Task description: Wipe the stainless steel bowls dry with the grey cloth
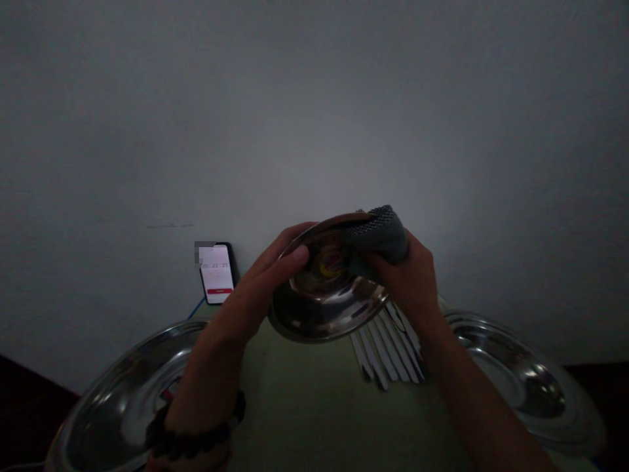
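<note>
Tilted up above the table is a shiny metal bowl (324,308) with a yellowish round label inside. My left hand (275,269) grips its left rim, the thumb over the inner side and the fingers hidden behind. At the right rim my right hand (410,275) is closed on a grey-green cloth (386,236) with a checked edge. The cloth is folded over the rim and touches the bowl. Below my right hand, several pieces of metal cutlery (381,351) lie side by side on the table, their far ends partly covered by the bowl and hand.
Large metal basins stand at both sides, one at the left (113,393) and one at the right (521,387). A phone (217,272) showing a timer leans against the pale wall (314,118) behind the green-topped table (304,406).
</note>
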The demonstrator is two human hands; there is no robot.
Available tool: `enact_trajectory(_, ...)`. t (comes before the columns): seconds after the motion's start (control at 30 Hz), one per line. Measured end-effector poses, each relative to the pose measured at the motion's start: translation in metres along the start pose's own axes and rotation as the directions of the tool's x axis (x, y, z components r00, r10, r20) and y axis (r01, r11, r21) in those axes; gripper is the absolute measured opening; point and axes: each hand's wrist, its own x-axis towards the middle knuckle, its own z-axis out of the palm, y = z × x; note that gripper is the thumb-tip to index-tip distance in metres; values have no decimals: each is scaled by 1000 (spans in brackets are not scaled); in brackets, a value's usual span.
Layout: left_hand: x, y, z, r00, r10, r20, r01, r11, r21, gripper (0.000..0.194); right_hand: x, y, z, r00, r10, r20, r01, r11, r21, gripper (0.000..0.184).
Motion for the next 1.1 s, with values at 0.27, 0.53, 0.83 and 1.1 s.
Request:
enact_trajectory(0.27,0,-3,-1,994,-45,96,13,949,315,36,-4,4,5,975,-153,163,182,966,-181,27)
enact_trajectory(0.53,-2,-8,3,983,-102,150,28,902,430,38,-8,-1,6,935,-233,268,289,938,-191,22)
enact_trajectory(0.83,1,-5,4,998,-36,45,16,924,383,39,-6,10,12,993,-115,40,118,989,-92,18)
enact_trajectory(1.1,4,-11,20,941,236,-242,-229,972,56,36,-15,19,39,963,236,-129,-175,913,368,40)
